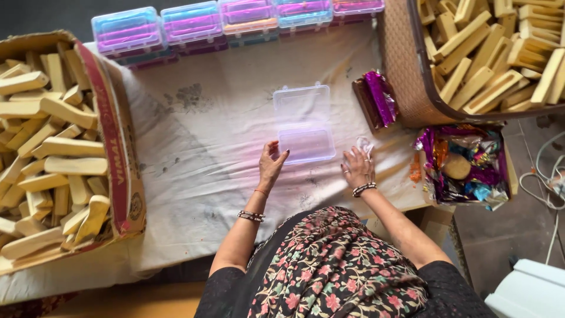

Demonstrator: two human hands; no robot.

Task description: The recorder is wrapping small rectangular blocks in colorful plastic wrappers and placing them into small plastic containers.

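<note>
An open clear box (304, 125) lay on the surface (200, 153) between both hands. The left hand (271, 164) touched its edge, fingers spread, holding nothing. The right hand (357, 166), just beside the box, seemingly pinched a clear wrapper (364, 144).

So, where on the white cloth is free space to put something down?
The widest bare cloth lies between the cardboard box of sticks and the open clear case. A narrower strip runs below the row of coloured cases. Right of the case, foil wrappers and the basket crowd it.
</note>
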